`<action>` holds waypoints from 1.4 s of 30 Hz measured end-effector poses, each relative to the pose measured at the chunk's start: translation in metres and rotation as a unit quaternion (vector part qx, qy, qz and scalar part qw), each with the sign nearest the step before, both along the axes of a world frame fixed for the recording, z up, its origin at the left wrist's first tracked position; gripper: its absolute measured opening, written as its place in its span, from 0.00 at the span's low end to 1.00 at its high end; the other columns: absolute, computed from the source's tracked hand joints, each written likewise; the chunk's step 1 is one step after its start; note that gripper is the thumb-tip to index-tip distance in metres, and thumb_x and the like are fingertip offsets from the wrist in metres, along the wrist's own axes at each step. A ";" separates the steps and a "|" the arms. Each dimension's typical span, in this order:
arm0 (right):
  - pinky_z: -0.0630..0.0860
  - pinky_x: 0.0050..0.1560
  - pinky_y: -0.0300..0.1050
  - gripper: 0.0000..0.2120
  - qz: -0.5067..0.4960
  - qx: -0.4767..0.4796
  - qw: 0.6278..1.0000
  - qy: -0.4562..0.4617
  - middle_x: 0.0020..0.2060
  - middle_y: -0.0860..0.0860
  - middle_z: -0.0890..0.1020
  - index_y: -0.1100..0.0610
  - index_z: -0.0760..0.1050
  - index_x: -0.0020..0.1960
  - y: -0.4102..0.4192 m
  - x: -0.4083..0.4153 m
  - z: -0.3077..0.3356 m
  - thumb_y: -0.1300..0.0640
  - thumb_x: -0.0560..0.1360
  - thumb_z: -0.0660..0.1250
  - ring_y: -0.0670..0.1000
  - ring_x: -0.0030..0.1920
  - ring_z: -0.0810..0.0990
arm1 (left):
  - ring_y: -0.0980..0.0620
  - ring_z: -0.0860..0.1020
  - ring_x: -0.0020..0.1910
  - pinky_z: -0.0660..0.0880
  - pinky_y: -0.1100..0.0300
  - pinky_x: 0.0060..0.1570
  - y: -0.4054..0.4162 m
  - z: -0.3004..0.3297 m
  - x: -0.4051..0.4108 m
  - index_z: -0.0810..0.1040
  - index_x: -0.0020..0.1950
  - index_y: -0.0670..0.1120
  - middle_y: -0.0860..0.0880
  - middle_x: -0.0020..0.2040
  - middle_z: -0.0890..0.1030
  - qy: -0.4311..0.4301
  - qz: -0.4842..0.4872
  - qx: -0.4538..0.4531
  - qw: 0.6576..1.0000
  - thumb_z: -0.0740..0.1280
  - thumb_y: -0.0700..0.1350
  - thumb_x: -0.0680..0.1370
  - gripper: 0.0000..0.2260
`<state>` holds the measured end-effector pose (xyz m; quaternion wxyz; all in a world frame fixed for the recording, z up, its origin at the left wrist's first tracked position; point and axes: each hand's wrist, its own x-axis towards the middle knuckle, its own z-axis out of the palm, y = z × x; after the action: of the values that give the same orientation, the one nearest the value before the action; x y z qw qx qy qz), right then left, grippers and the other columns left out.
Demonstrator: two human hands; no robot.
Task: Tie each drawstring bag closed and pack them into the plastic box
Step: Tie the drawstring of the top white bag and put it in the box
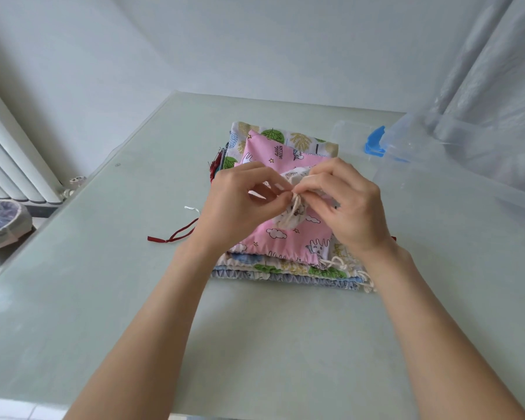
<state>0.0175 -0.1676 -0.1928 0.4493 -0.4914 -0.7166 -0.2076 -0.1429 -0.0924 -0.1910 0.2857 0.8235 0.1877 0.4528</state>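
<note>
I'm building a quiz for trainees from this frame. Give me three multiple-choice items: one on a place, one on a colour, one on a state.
1. Where is the plastic box?
A. right of the bag stack
B. left of it
C. on the floor

2. What colour is the top bag of the stack?
A. green
B. pink
C. black

3. What are the hands doing?
A. resting flat
B. lifting the box
C. pinching a cord

A: it stands at the table's right.
B: pink print.
C: left hand and right hand pinch the cream drawstring.
</note>
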 end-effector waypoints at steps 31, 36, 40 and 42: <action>0.79 0.43 0.36 0.24 -0.023 -0.232 0.918 0.320 0.36 0.46 0.83 0.52 0.68 0.56 -0.008 -0.012 0.014 0.66 0.67 0.75 0.45 0.35 0.81 | 0.54 0.76 0.26 0.72 0.62 0.32 -0.001 -0.019 0.017 0.78 0.35 0.44 0.52 0.27 0.78 -0.047 0.159 -0.160 0.973 0.65 0.44 0.68 0.05; 0.80 0.43 0.39 0.27 -0.036 -0.268 0.910 0.315 0.34 0.47 0.83 0.50 0.68 0.57 -0.013 -0.008 0.017 0.66 0.65 0.75 0.44 0.33 0.82 | 0.54 0.77 0.26 0.75 0.60 0.32 0.000 -0.022 0.019 0.78 0.33 0.43 0.51 0.26 0.79 -0.041 0.180 -0.157 0.970 0.65 0.43 0.66 0.05; 0.77 0.42 0.32 0.17 -0.047 -0.282 0.916 0.281 0.36 0.45 0.83 0.50 0.74 0.50 -0.011 0.004 0.015 0.66 0.67 0.74 0.41 0.34 0.80 | 0.56 0.77 0.28 0.77 0.58 0.32 0.006 -0.024 0.016 0.78 0.36 0.45 0.51 0.29 0.79 -0.004 0.079 -0.182 0.980 0.67 0.41 0.72 0.04; 0.73 0.42 0.27 0.11 -0.052 -0.308 0.919 0.241 0.39 0.43 0.81 0.50 0.78 0.46 -0.012 0.011 0.008 0.65 0.70 0.72 0.39 0.36 0.78 | 0.56 0.78 0.32 0.77 0.60 0.36 0.009 -0.023 0.010 0.79 0.41 0.46 0.50 0.34 0.81 0.062 0.008 -0.175 0.983 0.68 0.41 0.75 0.03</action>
<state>0.0282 -0.1798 -0.1844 0.4230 -0.6773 -0.5887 0.1253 -0.1327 -0.0831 -0.2135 0.4092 0.7859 0.2881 0.3633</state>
